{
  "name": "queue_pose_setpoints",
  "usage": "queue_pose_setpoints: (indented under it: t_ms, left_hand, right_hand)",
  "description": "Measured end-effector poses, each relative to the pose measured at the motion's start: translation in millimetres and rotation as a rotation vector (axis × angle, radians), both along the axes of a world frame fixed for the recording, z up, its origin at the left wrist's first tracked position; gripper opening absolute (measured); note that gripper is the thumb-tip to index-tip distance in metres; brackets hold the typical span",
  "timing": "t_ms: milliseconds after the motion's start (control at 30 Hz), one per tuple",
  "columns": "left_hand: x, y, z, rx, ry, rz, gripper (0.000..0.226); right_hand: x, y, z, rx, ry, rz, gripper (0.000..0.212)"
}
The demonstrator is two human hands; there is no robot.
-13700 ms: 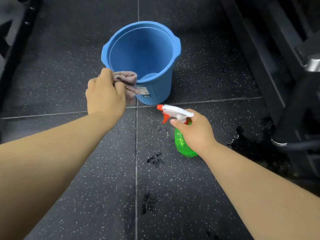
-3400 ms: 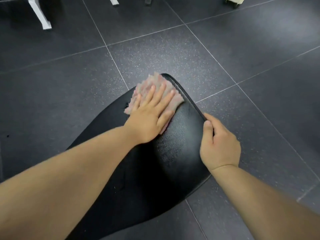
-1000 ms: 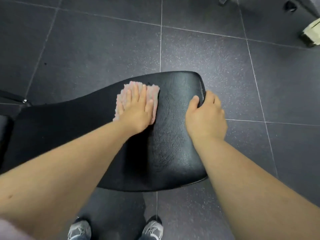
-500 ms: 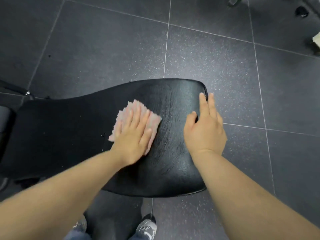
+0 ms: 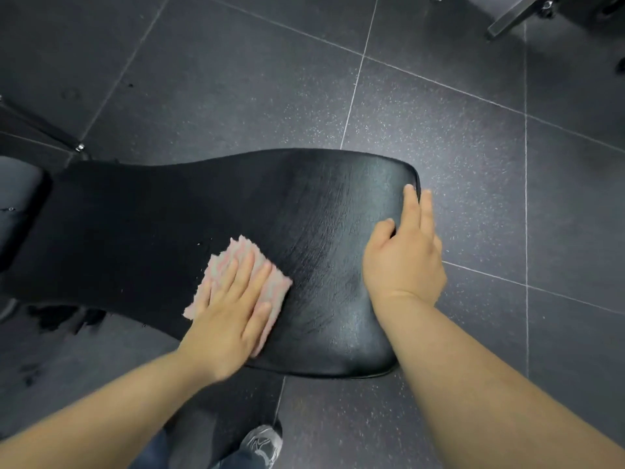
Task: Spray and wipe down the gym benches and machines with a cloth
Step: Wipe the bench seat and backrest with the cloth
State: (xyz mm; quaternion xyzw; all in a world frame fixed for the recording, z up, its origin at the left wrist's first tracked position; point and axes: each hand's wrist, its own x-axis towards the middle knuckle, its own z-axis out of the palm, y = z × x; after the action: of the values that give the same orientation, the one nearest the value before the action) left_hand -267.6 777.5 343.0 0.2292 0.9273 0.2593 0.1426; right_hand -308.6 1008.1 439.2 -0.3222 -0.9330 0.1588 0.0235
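Note:
A black padded bench stretches from the left to the middle of the head view, its wide end on the right. On its near part lies a pink cloth. My left hand presses flat on the cloth with straight fingers. My right hand rests on the bench's right end, its fingers straight and reaching over the edge. The spray bottle is not in view.
Dark speckled floor tiles surround the bench. A second grey pad adjoins the bench at far left. Metal machine legs stand at the top right, and a frame bar at the left. My shoe is below the bench.
My left hand has slid the cloth toward me and to the left along the bench. My right hand's fingers have straightened along the bench end. The camera has shifted slightly.

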Motion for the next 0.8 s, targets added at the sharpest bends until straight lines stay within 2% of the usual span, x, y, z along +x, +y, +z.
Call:
queue_pose_setpoints:
  t_ms: [67, 100, 167, 233, 300, 367, 467, 567, 633, 733, 800]
  left_hand:
    - [-52, 16, -9, -0.077, 0.025, 0.049, 0.075]
    - [-90, 28, -15, -0.083, 0.009, 0.155, 0.08]
    - [-164, 55, -17, -0.128, -0.051, 0.296, 0.073]
    - [-204, 91, -7, -0.118, -0.05, 0.259, 0.07]
    - [-192, 121, 6, 0.007, -0.056, 0.156, 0.07]
    - [-140, 117, 14, 0.122, 0.017, 0.056, 0.068]
    - [-42, 54, 15, 0.142, 0.062, -0.152, 0.059]
    - [-28, -3, 3, 0.11, 0.035, -0.295, 0.057]
    - [-68, 3, -3, 0.031, 0.004, -0.22, 0.06]
    - [-152, 62, 4, -0.025, -0.102, 0.052, 0.067]
    - [-172, 98, 20, -0.006, -0.141, 0.108, 0.058]
  right_hand:
    - [0, 0, -1, -0.005, -0.002, -0.003, 0.054]
    - [0, 1, -1, -0.011, -0.005, -0.005, 0.054]
    - [0, 2, -3, -0.008, 0.0, -0.005, 0.054]
    - [0, 2, -5, -0.007, 0.014, -0.005, 0.054]
    - [0, 3, -6, -0.005, 0.021, -0.024, 0.054]
    - [0, 3, -6, -0.003, 0.026, -0.03, 0.054]
    - [0, 0, -3, -0.016, 0.012, -0.05, 0.054]
    - [-1, -6, 1, -0.013, -0.004, -0.084, 0.053]
    - [-2, -7, 2, -0.007, -0.009, -0.092, 0.053]
    - [-2, -9, 3, 0.002, -0.011, -0.106, 0.053]
    - [-3, -8, 3, 0.002, -0.013, -0.11, 0.053]
